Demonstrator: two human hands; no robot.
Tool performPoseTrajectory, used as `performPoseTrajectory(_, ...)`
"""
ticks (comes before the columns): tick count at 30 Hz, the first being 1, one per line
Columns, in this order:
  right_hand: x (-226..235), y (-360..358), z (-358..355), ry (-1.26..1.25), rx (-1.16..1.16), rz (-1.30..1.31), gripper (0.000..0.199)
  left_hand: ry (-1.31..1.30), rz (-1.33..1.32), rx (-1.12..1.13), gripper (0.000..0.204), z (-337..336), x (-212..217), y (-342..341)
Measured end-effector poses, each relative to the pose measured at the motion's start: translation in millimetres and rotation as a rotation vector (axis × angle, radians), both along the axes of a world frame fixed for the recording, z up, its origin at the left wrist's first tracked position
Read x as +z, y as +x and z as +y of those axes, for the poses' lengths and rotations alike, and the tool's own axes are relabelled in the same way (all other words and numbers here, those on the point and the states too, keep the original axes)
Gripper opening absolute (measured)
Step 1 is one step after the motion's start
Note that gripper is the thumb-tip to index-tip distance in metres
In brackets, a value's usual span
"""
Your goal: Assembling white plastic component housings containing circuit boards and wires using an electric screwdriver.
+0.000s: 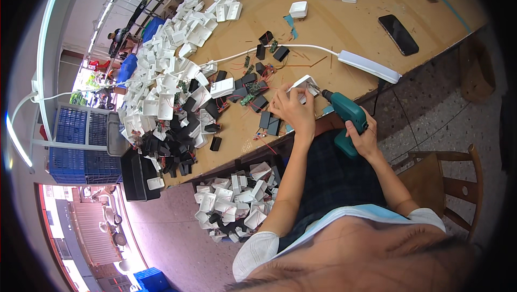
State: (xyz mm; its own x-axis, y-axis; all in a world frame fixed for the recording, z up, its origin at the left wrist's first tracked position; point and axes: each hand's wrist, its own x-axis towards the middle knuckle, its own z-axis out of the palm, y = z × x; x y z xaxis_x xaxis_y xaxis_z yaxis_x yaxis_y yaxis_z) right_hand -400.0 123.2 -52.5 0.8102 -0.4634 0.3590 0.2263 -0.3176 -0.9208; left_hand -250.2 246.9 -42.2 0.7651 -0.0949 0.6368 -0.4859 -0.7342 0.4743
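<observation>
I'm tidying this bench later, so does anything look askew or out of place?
Yes: small black rectangular boxes and green circuit boards lie strewn at odd angles on the brown tabletop; beyond them, a ragged blue strip looks torn.

L fingers (281, 100) pinched, R fingers (371, 123) curled in grip, 2 forearms (293, 181) fwd.

Green driver (347, 108) near white case (300, 82) in left fingers (283, 99)
</observation>
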Motion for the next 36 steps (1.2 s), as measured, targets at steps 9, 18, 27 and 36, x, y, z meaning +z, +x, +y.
performPoseTrajectory(9, 9.8, 0.9, 2.2, 0.099, 0.003, 0.02, 0.022, -0.007, -0.02, 0.006, 0.012, -1.6, -1.0, -1.0)
performPoseTrajectory(18, 3.8, -0.3, 1.1, 0.235, 0.006, 0.087, 0.03, -0.004, -0.026, 0.009, 0.011, -2.3, -0.8, -0.5)
performPoseTrajectory(27, 4.3, -0.8, 3.9, 0.305, -0.009, 0.093, 0.036, -0.007, -0.021, 0.014, 0.009, -2.9, -1.4, -1.2)
performPoseTrajectory(36, 5.4, -1.5, 6.2, 0.311, -0.016, 0.09, 0.031, -0.003, -0.009, 0.009, 0.009, -1.4, -3.4, 0.0)
